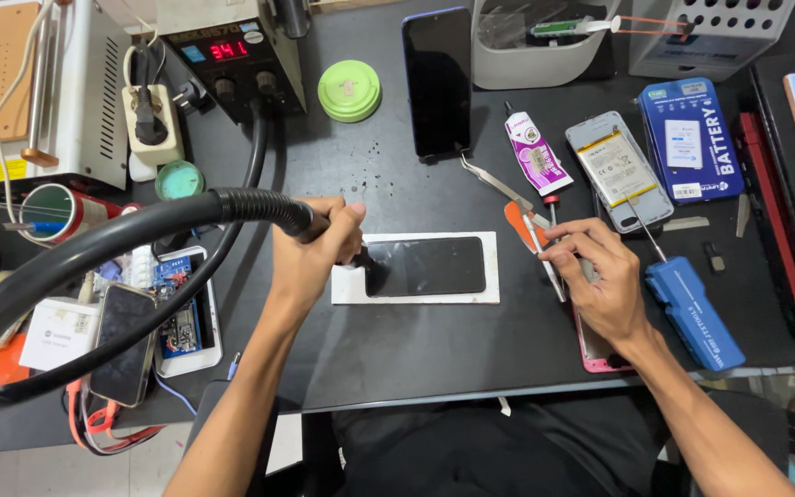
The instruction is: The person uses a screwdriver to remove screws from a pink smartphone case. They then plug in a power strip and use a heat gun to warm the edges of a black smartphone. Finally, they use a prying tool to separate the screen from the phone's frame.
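Note:
My left hand (313, 255) grips the handle of a hot-air gun, whose thick black hose (94, 253) loops off to the left. The nozzle points at the left end of a black phone (427, 266) that lies face up on a white pad (414, 293). My right hand (600, 276) rests on the table to the right of the pad. It holds a thin orange-handled tool (519, 224) and lies over a pink phone frame (595, 350).
A hot-air station (232, 55) with a red display stands at the back left. Behind the pad lie a second dark phone (437, 81), a green lid (350, 90), tweezers (494, 182), a glue tube (537, 152), a phone battery (616, 168) and its blue box (692, 138). A blue screwdriver (692, 308) lies at the right.

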